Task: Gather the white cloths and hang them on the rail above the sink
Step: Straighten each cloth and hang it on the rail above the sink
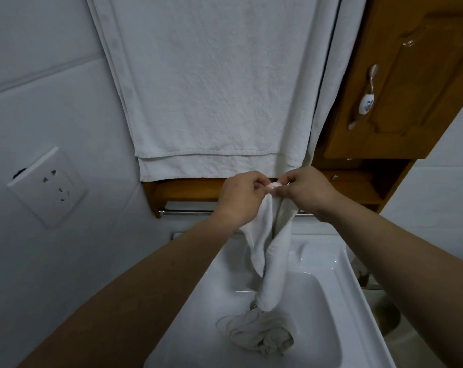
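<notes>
White wall, socket — wooden cabinet right.

A white plastic wall socket sits on the pale tiled wall at left. At right is a brown carved wooden cabinet door with a white ceramic handle.

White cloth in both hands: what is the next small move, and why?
The left hand and right hand pinch the top of the white cloth close together, so it hangs bunched before the rail; probably draw them apart to spread it.
</notes>
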Demonstrator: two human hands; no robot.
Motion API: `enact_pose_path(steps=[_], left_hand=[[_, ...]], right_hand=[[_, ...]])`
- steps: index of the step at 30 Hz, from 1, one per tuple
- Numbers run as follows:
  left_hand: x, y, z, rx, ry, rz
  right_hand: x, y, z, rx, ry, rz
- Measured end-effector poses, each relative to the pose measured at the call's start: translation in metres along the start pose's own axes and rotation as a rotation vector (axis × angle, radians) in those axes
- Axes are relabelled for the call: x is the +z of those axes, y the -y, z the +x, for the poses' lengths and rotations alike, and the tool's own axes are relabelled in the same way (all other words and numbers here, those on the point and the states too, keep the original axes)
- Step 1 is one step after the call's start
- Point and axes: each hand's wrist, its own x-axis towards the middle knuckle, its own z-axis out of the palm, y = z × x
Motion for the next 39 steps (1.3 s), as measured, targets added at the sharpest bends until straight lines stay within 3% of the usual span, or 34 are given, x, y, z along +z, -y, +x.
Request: enact_pose_path(steps=[4, 8, 12, 16, 23, 29, 35, 39], left_hand=[[0.004, 0.004, -0.003, -0.006, 0.135, 0.017], [-0.005, 0.016, -0.001, -0.134, 0.062, -0.180], [-0.015, 0.032, -0.002, -0.262, 0.129, -0.212], [-0.008, 0.033, -0.009, -0.218, 0.232, -0.274], [0.009, 0.023, -0.013, -0.203, 0.322, -0.353], [0.015, 0.036, -0.013, -0.181, 0.335, -0.341], [0.022, 0.039, -0.018, -0.190, 0.210, -0.337], [0.024, 0.037, -0.023, -0.139, 0.320, -0.347]], right_hand=[[-0.005, 0.002, 0.001, -0.019, 0.010, 0.038], [-0.014, 0.000, 0.000, -0.011, -0.009, 0.035], [-0.028, -0.007, 0.002, 0.083, -0.087, 0.143], [-0.033, -0.011, 0.000, 0.111, -0.053, 0.178], [-0.028, 0.001, -0.014, 0.002, 0.097, 0.122], [-0.038, -0.001, -0.013, 0.035, 0.070, 0.199], [-0.044, -0.002, -0.015, 0.085, 0.036, 0.299], [-0.043, 0.003, -0.017, 0.084, 0.050, 0.328]])
